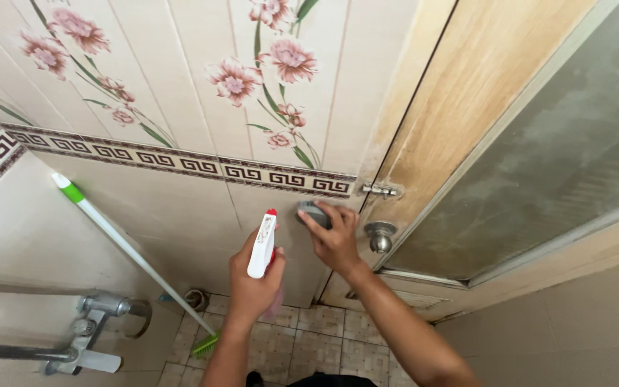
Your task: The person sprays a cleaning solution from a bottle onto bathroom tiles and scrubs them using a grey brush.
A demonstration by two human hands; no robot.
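Note:
My left hand [253, 283] grips a white spray bottle [261, 245] with a red tip, its nozzle pointing up at the tiled wall [180, 201]. Just to its right, my right hand [335, 239] presses a grey scrubbing pad [311, 211] flat against the wall tile. The pad sits just below the patterned border strip [180, 163] and close to the door frame.
A wooden door [460, 93] with a frosted glass panel [553, 158], a round metal knob [380, 235] and a small latch [380, 190] stands at the right. A white-handled green brush [134, 251] leans on the wall. A metal tap [87, 333] juts out at lower left.

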